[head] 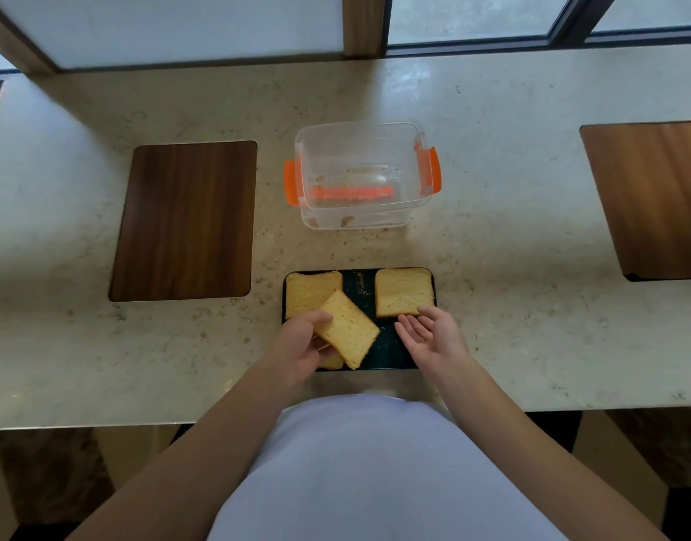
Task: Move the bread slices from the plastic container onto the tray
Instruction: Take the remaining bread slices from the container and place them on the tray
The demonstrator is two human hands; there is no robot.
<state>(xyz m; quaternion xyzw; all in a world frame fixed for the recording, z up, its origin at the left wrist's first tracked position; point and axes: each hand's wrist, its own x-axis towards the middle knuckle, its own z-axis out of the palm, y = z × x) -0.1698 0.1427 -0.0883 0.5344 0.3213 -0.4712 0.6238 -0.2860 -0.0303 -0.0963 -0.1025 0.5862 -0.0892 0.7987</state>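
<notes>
Counter: left hand grips bread slice.

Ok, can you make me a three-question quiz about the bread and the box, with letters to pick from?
1. Where does the clear plastic container with orange clips sit?
A. beyond the black rectangular tray
B. on the dark wooden board
C. on the tray

2. What colour are the clips?
A. blue
B. orange
C. green

3. What is the left hand doing?
A. lying flat and empty
B. holding a yellow bread slice
C. gripping the container

Answers: 1 A, the container stands on the counter behind the tray. 2 B, both side clips are orange. 3 B, its fingers wrap the slice's edge above the tray, while the right hand is open.
</notes>
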